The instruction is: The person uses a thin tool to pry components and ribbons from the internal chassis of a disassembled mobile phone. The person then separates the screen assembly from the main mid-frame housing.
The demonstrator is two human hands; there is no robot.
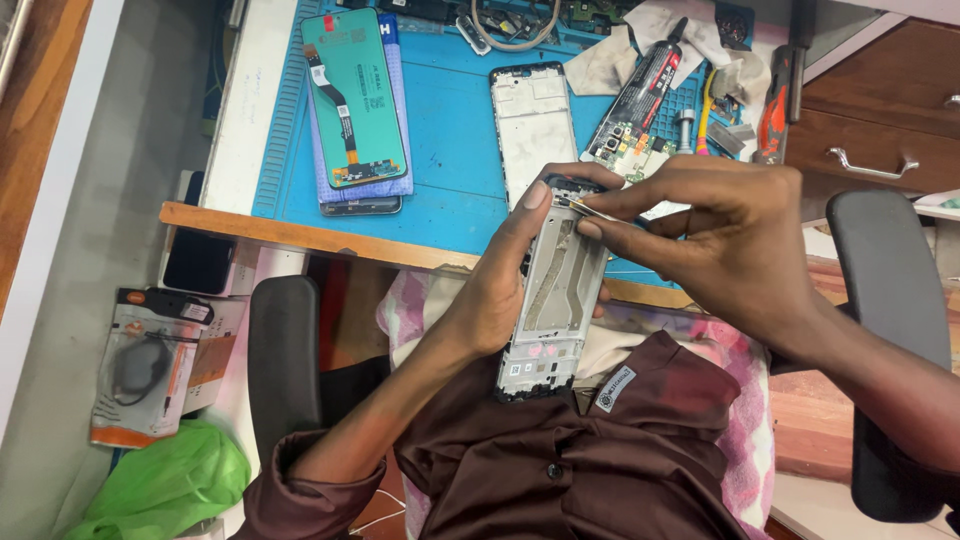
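Observation:
My left hand grips a bare phone mid-frame upright over my lap, thumb on its top edge. My right hand pinches a thin pale strip at the frame's upper end, thumb and forefinger closed on it. On the blue work mat lie a second white phone frame, a teal replacement screen with its flex cable, stacked on other phones, and a small circuit board.
A black glue tube, a red-handled tool, cloths and small parts crowd the mat's far right. Wooden drawers stand right. Black chair armrests flank me. A packaged accessory and green bag lie on the floor left.

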